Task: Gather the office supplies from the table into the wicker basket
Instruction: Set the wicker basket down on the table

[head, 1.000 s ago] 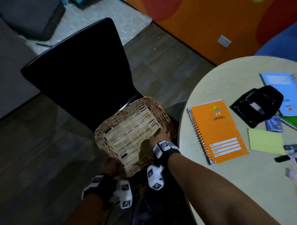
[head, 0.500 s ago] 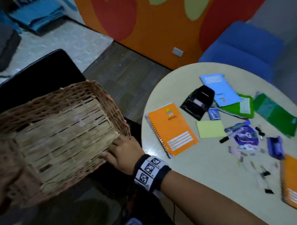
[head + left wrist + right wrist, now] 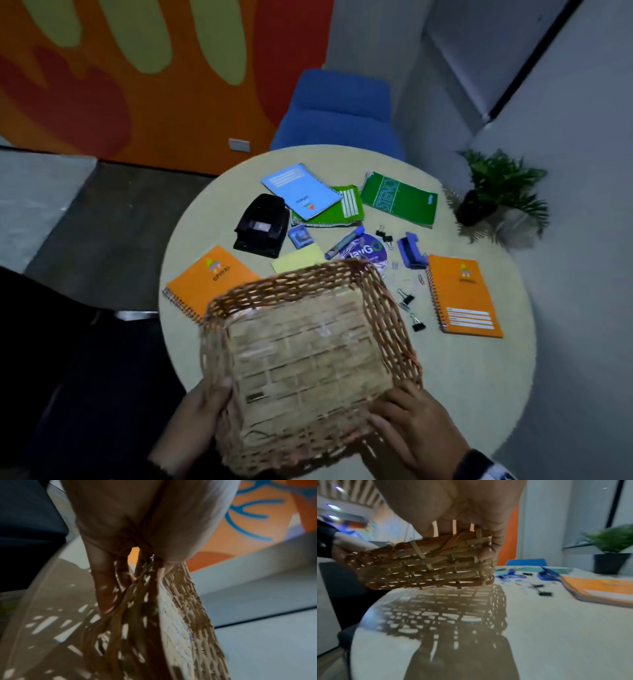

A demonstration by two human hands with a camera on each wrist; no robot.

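I have the wicker basket point(image 3: 308, 363) in both hands, held in the air above the near edge of the round table point(image 3: 479, 377); the right wrist view shows a gap and the basket's lattice shadow on the tabletop below it. My left hand point(image 3: 202, 407) grips the near-left rim, thumb inside the wall, fingers point(image 3: 106, 582) curled round the outside. My right hand point(image 3: 407, 421) grips the near-right corner, fingers wrapped over the rim (weave visible between them in the right wrist view). Nothing lies in the basket.

Beyond my left hand, partly hidden by the basket's far-left corner: an orange spiral notebook point(image 3: 212, 277). Further out from it, a black hole punch point(image 3: 262, 226), a blue spiral notebook point(image 3: 301, 190) overlapping a green notebook point(image 3: 346, 209), and a small blue box point(image 3: 300, 236).

Just past the basket's far rim: a yellow sticky pad point(image 3: 298, 261), a blue marker point(image 3: 344, 242) and a purple round sticker point(image 3: 368, 251).

Beyond my right hand: black binder clips point(image 3: 406, 299), loose paper clips (small, hard to count), a blue stapler-like tool point(image 3: 411, 250), a second orange notebook point(image 3: 464, 298), a green steno pad point(image 3: 399, 198).

Off the table on the right-hand side, a potted plant point(image 3: 500, 195); behind the table, a blue chair point(image 3: 339, 113).
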